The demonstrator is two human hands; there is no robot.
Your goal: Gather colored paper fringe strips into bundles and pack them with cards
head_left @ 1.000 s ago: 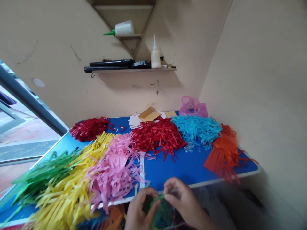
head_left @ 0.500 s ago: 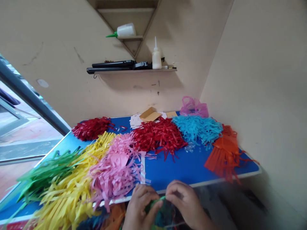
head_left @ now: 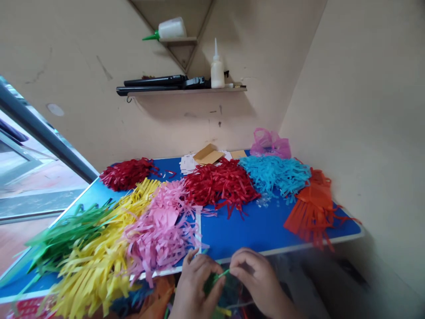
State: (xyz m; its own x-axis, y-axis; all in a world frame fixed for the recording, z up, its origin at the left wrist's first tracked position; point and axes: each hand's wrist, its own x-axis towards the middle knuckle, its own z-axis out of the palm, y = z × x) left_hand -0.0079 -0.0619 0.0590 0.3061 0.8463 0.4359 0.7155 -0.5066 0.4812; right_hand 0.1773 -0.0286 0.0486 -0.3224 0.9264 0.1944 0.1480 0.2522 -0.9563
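Note:
Below the front edge of the blue table, my left hand [head_left: 199, 283] is closed on a green paper strip [head_left: 223, 274]. My right hand [head_left: 254, 277] pinches the other end of that strip, its thumb and forefinger pressed together. The strip spans the short gap between the two hands. More green material shows behind my left fingers. Nearest on the tabletop, up and left of my left hand, lies a fringed pink paper bundle [head_left: 159, 239].
Fringed bundles in yellow [head_left: 96, 261], green [head_left: 69, 235], red [head_left: 219, 184], light blue [head_left: 275, 175] and orange [head_left: 314, 204] lie on the blue table [head_left: 239, 235]. A wall shelf [head_left: 186, 92] holds a glue bottle [head_left: 217, 73]. Colourful material hangs below the table edge.
The view has tilted slightly, so the shelf and table sit higher. The green strip between my hands now shows as a thinner, straighter line, with a slightly wider gap between the fingertips.

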